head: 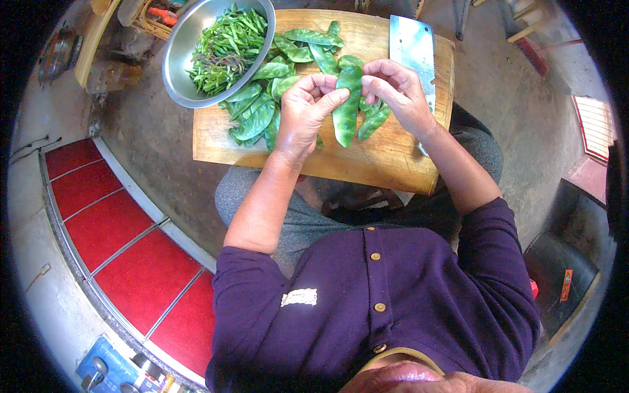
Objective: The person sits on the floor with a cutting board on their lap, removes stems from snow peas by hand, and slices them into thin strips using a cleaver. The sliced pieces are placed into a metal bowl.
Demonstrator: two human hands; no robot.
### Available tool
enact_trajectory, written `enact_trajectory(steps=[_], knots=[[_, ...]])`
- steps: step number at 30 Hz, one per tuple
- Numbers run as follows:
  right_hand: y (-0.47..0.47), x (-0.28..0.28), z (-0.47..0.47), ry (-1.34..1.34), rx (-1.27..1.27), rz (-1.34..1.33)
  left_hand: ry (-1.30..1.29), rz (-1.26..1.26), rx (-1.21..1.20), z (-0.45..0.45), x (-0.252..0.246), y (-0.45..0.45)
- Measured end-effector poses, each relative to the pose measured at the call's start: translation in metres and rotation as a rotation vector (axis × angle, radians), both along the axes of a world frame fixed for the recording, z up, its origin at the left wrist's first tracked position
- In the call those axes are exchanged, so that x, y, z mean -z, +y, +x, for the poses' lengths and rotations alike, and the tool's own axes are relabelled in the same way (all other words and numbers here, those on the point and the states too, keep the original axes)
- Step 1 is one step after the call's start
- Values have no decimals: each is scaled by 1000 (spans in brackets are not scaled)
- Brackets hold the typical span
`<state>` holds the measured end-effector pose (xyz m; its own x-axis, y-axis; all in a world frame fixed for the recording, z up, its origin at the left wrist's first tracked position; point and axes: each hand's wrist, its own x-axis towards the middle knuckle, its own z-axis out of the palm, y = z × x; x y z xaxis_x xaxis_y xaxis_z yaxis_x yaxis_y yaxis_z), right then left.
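Observation:
A broad, flat green bean pod hangs upright between my two hands, above the cutting board. My left hand grips its left edge, the thumb lying across the front. At the pod's upper right edge, the thumb and fingertips of my right hand are pinched together. Whole flat pods lie in a loose heap on the wooden board, some partly hidden behind my hands. On the board's right side lies a cleaver, its handle mostly covered by my right forearm.
A steel bowl of thinly sliced green pods rests tilted at the board's upper left. The board is above my knees. To the left stand red panels in a metal frame, and a dark chair-like object is at right.

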<state>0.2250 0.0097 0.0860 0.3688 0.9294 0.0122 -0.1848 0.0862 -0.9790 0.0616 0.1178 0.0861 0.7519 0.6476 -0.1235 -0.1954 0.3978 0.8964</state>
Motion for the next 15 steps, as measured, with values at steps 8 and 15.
enact_trajectory(steps=[8,15], knots=[[0,2,3,91,-27,-50,22,14,30,0,-4,-2],[1,-3,13,-134,-54,-121,129,20,50,-1,-7,5]])
